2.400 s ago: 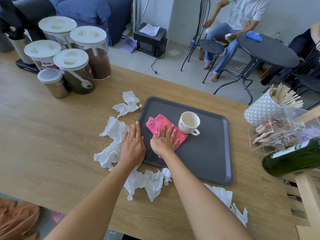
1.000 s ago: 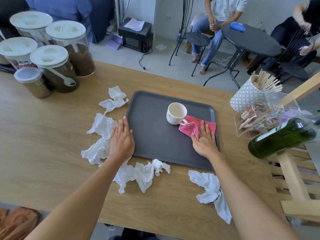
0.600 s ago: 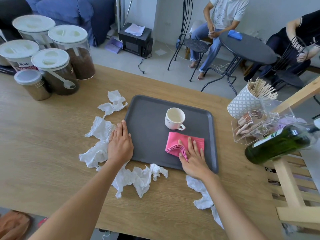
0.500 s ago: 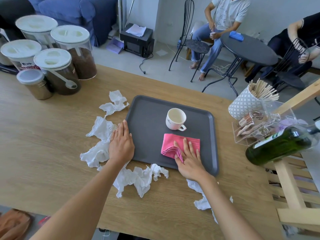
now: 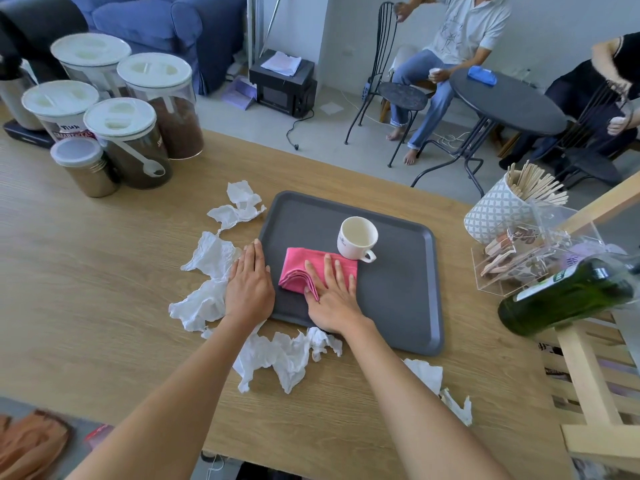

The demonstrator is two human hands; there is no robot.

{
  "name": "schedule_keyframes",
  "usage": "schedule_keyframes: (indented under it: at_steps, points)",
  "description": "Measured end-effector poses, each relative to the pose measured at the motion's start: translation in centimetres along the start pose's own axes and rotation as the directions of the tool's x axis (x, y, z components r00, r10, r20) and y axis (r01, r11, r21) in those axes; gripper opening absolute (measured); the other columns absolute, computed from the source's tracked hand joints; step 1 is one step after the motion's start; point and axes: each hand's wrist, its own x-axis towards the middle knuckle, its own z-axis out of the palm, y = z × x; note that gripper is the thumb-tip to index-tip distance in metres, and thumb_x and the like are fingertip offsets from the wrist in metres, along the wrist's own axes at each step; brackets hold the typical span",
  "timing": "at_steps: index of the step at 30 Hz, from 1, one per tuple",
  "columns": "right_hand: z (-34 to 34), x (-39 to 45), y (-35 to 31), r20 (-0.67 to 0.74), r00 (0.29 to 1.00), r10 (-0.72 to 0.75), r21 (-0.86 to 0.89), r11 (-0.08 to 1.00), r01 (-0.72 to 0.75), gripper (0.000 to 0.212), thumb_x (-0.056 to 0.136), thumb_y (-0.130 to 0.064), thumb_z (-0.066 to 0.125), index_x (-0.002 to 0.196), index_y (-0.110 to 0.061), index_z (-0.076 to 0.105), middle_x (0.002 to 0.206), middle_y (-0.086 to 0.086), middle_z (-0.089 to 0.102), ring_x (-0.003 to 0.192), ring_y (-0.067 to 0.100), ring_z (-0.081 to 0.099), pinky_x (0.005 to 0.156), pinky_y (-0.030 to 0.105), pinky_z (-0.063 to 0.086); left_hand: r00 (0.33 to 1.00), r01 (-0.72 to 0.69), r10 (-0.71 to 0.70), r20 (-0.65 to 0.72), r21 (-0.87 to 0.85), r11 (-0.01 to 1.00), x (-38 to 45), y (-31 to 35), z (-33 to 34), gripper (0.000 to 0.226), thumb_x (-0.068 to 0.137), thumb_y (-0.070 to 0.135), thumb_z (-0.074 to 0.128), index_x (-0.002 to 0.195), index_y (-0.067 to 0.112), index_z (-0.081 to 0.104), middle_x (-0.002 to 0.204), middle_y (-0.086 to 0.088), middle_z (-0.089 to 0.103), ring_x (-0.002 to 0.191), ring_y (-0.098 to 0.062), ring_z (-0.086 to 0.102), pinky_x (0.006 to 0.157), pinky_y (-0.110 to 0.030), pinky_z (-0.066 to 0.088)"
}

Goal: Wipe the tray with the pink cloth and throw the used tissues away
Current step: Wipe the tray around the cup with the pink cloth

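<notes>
- two bare hands lie flat near the middle of the frame, on a wooden table point(image 5: 104, 289).
- right hand point(image 5: 334, 296) presses palm-down on the folded pink cloth point(image 5: 304, 268), fingers straight and slightly spread, gripping nothing.
- pink cloth sits on the left part of the dark grey tray point(image 5: 408, 296), its upper right corner just beside the white cup point(image 5: 356, 239).
- white cup stands upright on the tray, above the cloth, handle toward lower right.
- left hand point(image 5: 249, 289) rests flat at the tray's left edge, fingers together and extended, partly over crumpled tissue.
- used tissues point(image 5: 207, 282) lie scattered on the table left of the tray and below it; more point(image 5: 426, 375) at its lower right corner.
- lidded jars point(image 5: 131, 140) stand in the upper left of the frame.
- a green bottle point(image 5: 568, 299) lies tilted at the right edge, beside a patterned pot of wooden sticks point(image 5: 502, 209).
</notes>
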Motion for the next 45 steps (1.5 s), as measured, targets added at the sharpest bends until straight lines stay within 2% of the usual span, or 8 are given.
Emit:
schedule_keyframes:
  at_steps: [9, 15, 19, 21, 24, 30, 36, 45]
  points:
    - [-1.3, 0.0, -0.6, 0.005, 0.998, -0.060, -0.077, 0.995, 0.061, 0.062, 0.101, -0.043, 0.025, 0.151, -0.032, -0.010, 0.159, 0.006, -0.023, 0.146, 0.026, -0.021, 0.120, 0.047, -0.010, 0.990, -0.051, 0.043, 0.136, 0.054, 0.997, 0.2, -0.2, -1.8, 0.061, 0.102, 0.026, 0.023, 0.152, 0.004, -0.005, 0.162, -0.010, -0.003, 0.151, -0.023, -0.002, 0.124, -0.040, 0.006]
    - [-1.1, -2.5, -0.2, -0.143, 0.988, -0.055, -0.047, 0.998, 0.049, 0.075, 0.089, -0.007, 0.053, 0.153, -0.020, 0.016, 0.161, 0.012, 0.010, 0.149, 0.026, 0.010, 0.119, 0.037, 0.016, 0.970, -0.199, 0.185, 0.156, 0.083, 0.976, -1.0, 0.1, -3.1, 0.070, 0.094, 0.011, 0.035, 0.152, 0.008, -0.003, 0.163, -0.005, -0.004, 0.151, -0.018, -0.007, 0.123, -0.038, -0.001]
    - [-1.5, -3.9, 0.0, -0.259, 0.965, -0.028, -0.071, 0.997, 0.010, 0.048, 0.088, -0.007, 0.051, 0.135, -0.014, 0.050, 0.141, 0.012, 0.051, 0.128, 0.030, 0.050, 0.093, 0.040, 0.049, 0.944, -0.270, 0.255, 0.211, 0.044, 0.962, -2.2, 0.7, -3.4, 0.067, 0.091, -0.002, 0.034, 0.153, 0.010, 0.012, 0.162, -0.003, 0.009, 0.151, -0.017, 0.002, 0.123, -0.037, 0.004]
    - [-1.8, -4.4, 0.1, -0.317, 0.948, -0.027, -0.092, 0.996, -0.002, 0.027, 0.086, -0.006, 0.049, 0.109, -0.012, 0.062, 0.109, 0.008, 0.067, 0.101, 0.033, 0.064, 0.069, 0.034, 0.046, 0.931, -0.293, 0.298, 0.211, -0.055, 0.955, -2.5, 1.4, -3.8, 0.054, 0.093, 0.000, 0.033, 0.146, 0.006, 0.033, 0.156, -0.007, 0.031, 0.147, -0.023, 0.024, 0.121, -0.037, 0.018]
    - [-2.2, -5.2, 0.5, -0.323, 0.946, 0.019, -0.085, 0.995, -0.049, 0.012, 0.085, -0.006, 0.049, 0.079, -0.010, 0.058, 0.078, 0.007, 0.065, 0.079, 0.035, 0.065, 0.057, 0.030, 0.033, 0.914, -0.327, 0.348, 0.207, -0.130, 0.936, -3.2, 2.5, -3.9, 0.034, 0.099, 0.023, 0.038, 0.121, 0.004, 0.055, 0.127, -0.011, 0.059, 0.117, -0.029, 0.057, 0.105, -0.041, 0.043]
    - [-2.5, -5.9, 0.1, -0.313, 0.947, 0.070, -0.002, 0.997, -0.074, 0.030, 0.086, -0.004, 0.047, 0.106, -0.011, 0.069, 0.096, 0.015, 0.071, 0.091, 0.035, 0.063, 0.074, 0.040, 0.051, 0.911, -0.307, 0.293, 0.289, 0.002, 0.952, -4.1, 3.5, -3.1, 0.070, 0.084, 0.061, 0.053, 0.131, 0.009, 0.048, 0.143, -0.004, 0.045, 0.127, -0.023, 0.051, 0.095, -0.038, 0.048]
    - [-2.7, -7.0, -0.5, -0.326, 0.938, 0.119, 0.065, 0.993, -0.103, 0.028, 0.087, -0.002, 0.047, 0.101, -0.008, 0.071, 0.091, 0.016, 0.070, 0.087, 0.035, 0.063, 0.072, 0.040, 0.053, 0.915, -0.370, 0.343, 0.214, 0.104, 0.923, -3.9, 3.9, -3.4, 0.022, 0.091, 0.023, 0.047, 0.105, 0.008, 0.053, 0.109, -0.005, 0.062, 0.093, -0.028, 0.064, 0.066, -0.035, 0.047]
    - [-3.8, -9.4, 1.1, -0.359, 0.901, 0.242, 0.190, 0.965, -0.183, 0.030, 0.084, 0.004, 0.043, 0.094, -0.006, 0.069, 0.092, 0.018, 0.067, 0.089, 0.039, 0.060, 0.065, 0.036, 0.046, 0.833, -0.525, 0.449, 0.324, 0.203, 0.827, -2.7, 5.8, -4.5, 0.025, 0.087, 0.003, 0.046, 0.102, 0.012, 0.063, 0.102, -0.008, 0.070, 0.093, -0.031, 0.066, 0.076, -0.039, 0.053]
